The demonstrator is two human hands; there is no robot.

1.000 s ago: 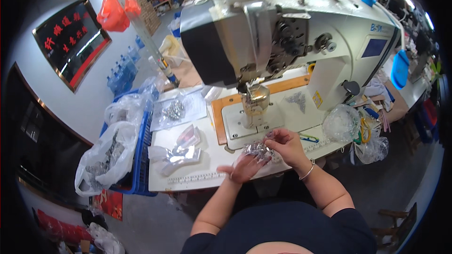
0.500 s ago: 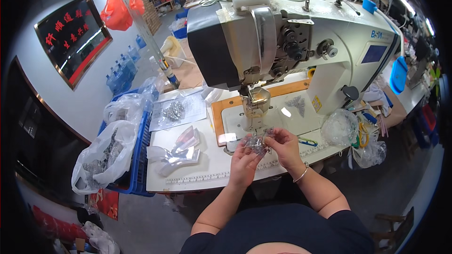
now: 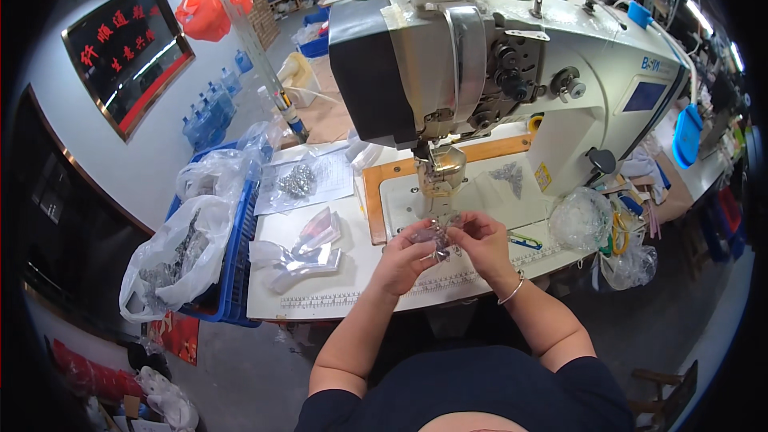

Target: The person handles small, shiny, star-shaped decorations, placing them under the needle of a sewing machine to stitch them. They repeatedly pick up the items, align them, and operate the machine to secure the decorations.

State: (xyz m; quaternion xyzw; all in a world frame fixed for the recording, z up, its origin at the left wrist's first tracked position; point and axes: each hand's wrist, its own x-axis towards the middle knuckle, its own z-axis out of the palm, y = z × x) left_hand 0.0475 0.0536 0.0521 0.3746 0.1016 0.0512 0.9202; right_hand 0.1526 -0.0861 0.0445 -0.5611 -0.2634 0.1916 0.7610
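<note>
Pinching a small shiny piece (image 3: 432, 235) between our left hand (image 3: 404, 256) and right hand (image 3: 478, 242), just below the sewing machine's needle (image 3: 438, 192); not under it yet, more pieces (image 3: 308, 246) waiting left.

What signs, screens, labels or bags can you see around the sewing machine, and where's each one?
Wall sign: far left, dark rectangle, red characters.
Machine panel: right side, blue rectangle.
Yellow label: machine bed, small.
Orange bag: hanging, top left.
Clear bags: left, in blue crate.
</note>
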